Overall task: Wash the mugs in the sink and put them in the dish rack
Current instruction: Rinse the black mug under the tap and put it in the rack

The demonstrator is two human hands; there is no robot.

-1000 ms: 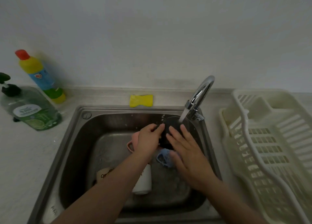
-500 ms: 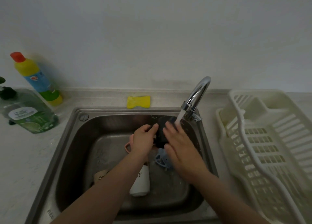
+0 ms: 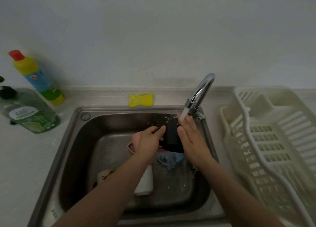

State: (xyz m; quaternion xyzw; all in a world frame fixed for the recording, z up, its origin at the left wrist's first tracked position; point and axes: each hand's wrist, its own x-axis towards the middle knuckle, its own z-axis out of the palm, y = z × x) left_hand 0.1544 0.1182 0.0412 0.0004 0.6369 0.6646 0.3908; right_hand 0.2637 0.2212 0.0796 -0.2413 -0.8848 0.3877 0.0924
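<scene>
1. The left hand (image 3: 149, 139) grasps the black mug (image 3: 171, 135) from its left side, fingers curled against the dark wall, holding it up above the basin of the sink (image 3: 68, 158).
2. The right hand (image 3: 191, 141) lies flat against the mug's right side, fingers straight and released, pointing toward the back wall; water from the tap (image 3: 200, 93) falls on its fingertips.
3. The black mug sits between both hands, under the running stream, with droplets spattered on the sink wall behind it.
4. Below the hands, a pink mug (image 3: 133, 142) shows at the left wrist, a blue mug (image 3: 168, 160) lies under the black one, and a white mug (image 3: 145, 182) lies on its side beneath the left forearm. A cream mug (image 3: 104, 176) is partly hidden beside it.
5. The dish rack (image 3: 273, 141) stands on the surface (image 3: 22, 158) to the right of the sink.
6. A yellow sponge (image 3: 141, 100) rests behind the sink; a green soap bottle (image 3: 32, 114) and a yellow bottle (image 3: 36, 78) stand at left.
</scene>
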